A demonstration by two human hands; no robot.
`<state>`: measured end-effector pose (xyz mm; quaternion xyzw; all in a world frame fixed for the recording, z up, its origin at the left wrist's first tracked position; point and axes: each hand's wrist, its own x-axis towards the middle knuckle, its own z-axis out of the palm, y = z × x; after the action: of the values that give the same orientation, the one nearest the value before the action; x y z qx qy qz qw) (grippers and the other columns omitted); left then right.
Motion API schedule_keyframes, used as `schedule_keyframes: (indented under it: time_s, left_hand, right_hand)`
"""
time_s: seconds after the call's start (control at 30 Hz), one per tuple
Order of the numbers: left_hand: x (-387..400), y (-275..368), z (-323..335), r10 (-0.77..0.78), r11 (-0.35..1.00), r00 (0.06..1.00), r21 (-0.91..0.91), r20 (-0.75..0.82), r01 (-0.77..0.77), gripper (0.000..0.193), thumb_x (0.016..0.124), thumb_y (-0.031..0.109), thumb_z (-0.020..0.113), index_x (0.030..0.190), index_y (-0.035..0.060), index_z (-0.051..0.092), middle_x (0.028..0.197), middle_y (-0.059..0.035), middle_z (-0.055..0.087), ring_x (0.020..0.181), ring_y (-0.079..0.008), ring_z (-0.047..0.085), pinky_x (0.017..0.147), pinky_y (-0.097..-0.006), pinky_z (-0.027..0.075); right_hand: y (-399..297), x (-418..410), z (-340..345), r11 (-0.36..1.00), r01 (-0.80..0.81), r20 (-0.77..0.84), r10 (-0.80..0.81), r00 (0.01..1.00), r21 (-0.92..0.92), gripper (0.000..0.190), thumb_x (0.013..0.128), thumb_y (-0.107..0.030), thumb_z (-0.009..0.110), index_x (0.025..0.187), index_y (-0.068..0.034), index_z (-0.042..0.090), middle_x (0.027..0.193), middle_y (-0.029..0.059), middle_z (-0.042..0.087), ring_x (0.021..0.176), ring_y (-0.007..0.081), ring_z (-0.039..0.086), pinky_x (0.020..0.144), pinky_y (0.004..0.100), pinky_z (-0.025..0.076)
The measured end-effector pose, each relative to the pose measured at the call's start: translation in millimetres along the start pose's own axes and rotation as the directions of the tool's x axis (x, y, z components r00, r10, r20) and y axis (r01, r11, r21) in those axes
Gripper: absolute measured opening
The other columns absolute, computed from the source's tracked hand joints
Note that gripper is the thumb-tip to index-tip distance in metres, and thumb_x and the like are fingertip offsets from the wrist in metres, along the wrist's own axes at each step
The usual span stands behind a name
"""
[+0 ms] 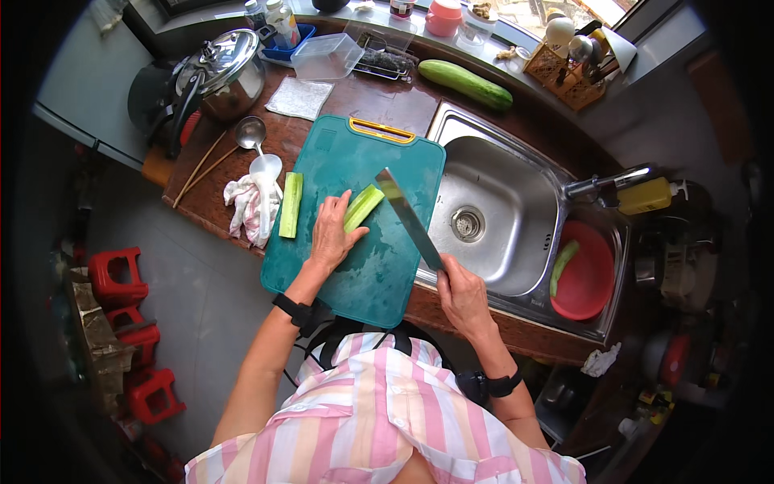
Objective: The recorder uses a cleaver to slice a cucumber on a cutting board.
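A green plastic cutting board (375, 266) with a yellow handle lies at the counter's front, its right edge over the sink rim. My right hand (464, 296) is closed around the handle of a kitchen knife (412, 224), whose broad blade points up and left above the board. On the board my left hand (332, 233) rests beside a cut cucumber piece (363, 207), thumb and a finger at its sides; whether it grips the piece is not clear. Another long cucumber piece (291, 206) lies farther left, near the board's left edge, touched by neither hand.
Right of the board is a steel sink (496, 199), with a red basin (589, 272) holding a green piece beyond it. A whole green gourd (465, 83) lies behind the sink. At left are a ladle (250, 132), a crumpled cloth (245, 209) and a pressure cooker (233, 78).
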<state>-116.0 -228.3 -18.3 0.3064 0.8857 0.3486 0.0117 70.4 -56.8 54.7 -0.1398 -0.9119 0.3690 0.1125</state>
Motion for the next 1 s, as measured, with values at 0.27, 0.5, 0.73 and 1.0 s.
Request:
schedule_keyframes:
  time_s: [0.27, 0.5, 0.73, 1.0]
  left_hand:
    - [-7, -16, 2, -0.095, 0.974, 0.995, -0.207, -0.022, 0.089, 0.046, 0.059, 0.008, 0.077, 0.101, 0.0020, 0.057, 0.098, -0.0129, 0.057, 0.094, -0.0333, 0.054, 0.081, -0.0391, 0.044]
    - [-4, -22, 5, -0.079, 0.970, 0.993, -0.236, -0.082, 0.058, 0.045, 0.060, 0.007, 0.077, 0.100, 0.0018, 0.058, 0.094, -0.0113, 0.058, 0.082, -0.0276, 0.059, 0.075, -0.0335, 0.048]
    - [-5, -22, 4, -0.082, 0.963, 0.993, -0.262, -0.085, 0.057, 0.045, 0.060, 0.007, 0.076, 0.100, 0.0021, 0.058, 0.095, -0.0109, 0.059, 0.083, -0.0280, 0.059, 0.075, -0.0341, 0.048]
    - [-5, -21, 5, -0.149, 0.946, 0.988, -0.295, -0.026, 0.135, 0.046, 0.059, 0.008, 0.077, 0.101, 0.0042, 0.058, 0.097, -0.0104, 0.059, 0.091, -0.0314, 0.057, 0.078, -0.0373, 0.046]
  right_hand:
    - [0, 17, 23, 0.954, 0.136, 0.224, -0.076, 0.972, -0.267, 0.019, 0.084, -0.007, 0.051, 0.101, -0.006, 0.043, 0.073, 0.0172, 0.055, 0.062, 0.0401, 0.057, 0.053, 0.0493, 0.045]
    - [-9, 33, 17, 0.922, 0.225, 0.305, -0.126, 0.944, -0.315, 0.018, 0.084, -0.008, 0.052, 0.097, -0.006, 0.040, 0.072, 0.0169, 0.054, 0.059, 0.0394, 0.056, 0.050, 0.0482, 0.045]
    - [-3, 36, 21, 0.917, 0.224, 0.325, -0.112, 0.939, -0.332, 0.018, 0.083, -0.006, 0.052, 0.096, -0.006, 0.040, 0.071, 0.0175, 0.055, 0.059, 0.0401, 0.056, 0.049, 0.0496, 0.044]
    - [-2, 43, 23, 0.890, 0.241, 0.374, -0.088, 0.923, -0.387, 0.014, 0.082, -0.004, 0.049, 0.091, -0.004, 0.039, 0.065, 0.0186, 0.056, 0.058, 0.0404, 0.057, 0.049, 0.0502, 0.044]
